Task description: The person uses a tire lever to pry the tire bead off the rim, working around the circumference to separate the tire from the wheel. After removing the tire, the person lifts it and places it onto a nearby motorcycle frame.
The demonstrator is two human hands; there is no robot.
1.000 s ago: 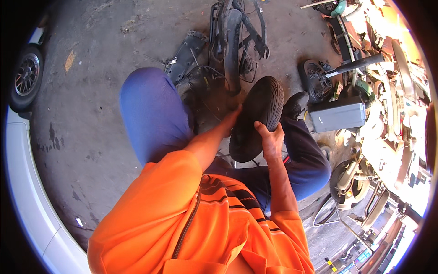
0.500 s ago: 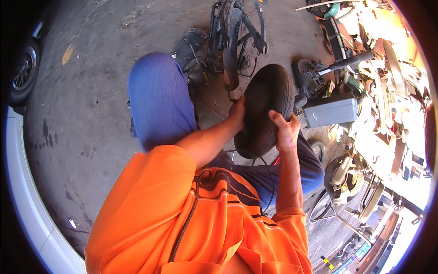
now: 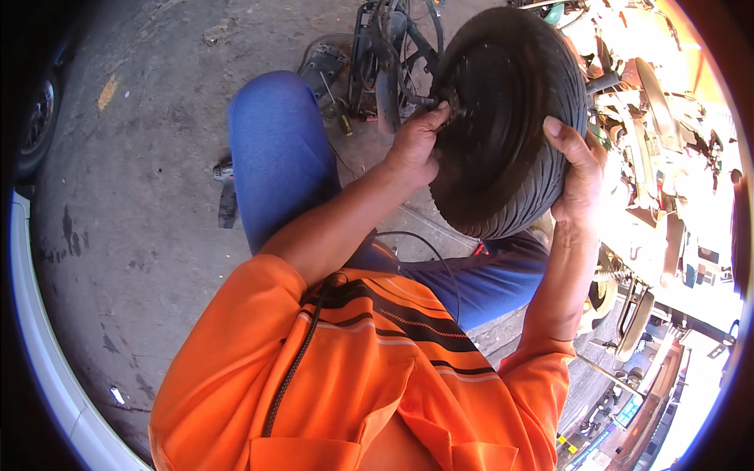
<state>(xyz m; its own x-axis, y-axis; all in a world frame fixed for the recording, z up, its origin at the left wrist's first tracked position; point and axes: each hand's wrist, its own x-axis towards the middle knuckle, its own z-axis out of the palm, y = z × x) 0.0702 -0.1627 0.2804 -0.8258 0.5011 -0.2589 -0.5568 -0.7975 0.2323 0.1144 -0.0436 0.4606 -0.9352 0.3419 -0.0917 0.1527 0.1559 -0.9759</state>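
I hold a black wheel with a treaded tyre up in front of me, tilted. My left hand is closed at its hub on the left face, thumb along the centre. My right hand grips the tyre's right side, thumb over the tread. A black cable loops below the wheel across my lap. Just beyond my hands stands a dark scooter frame, partly hidden by the wheel, with a metal plate beside it on the floor.
A power tool lies beside my left knee on the concrete floor. A white car with its wheel edges the left side. Parked two-wheelers and parts crowd the bright right side, behind my right arm.
The wheel has risen and moved rightward, closer to me, showing more of its face. Both hands went up with it. A power tool by my left knee is more exposed.
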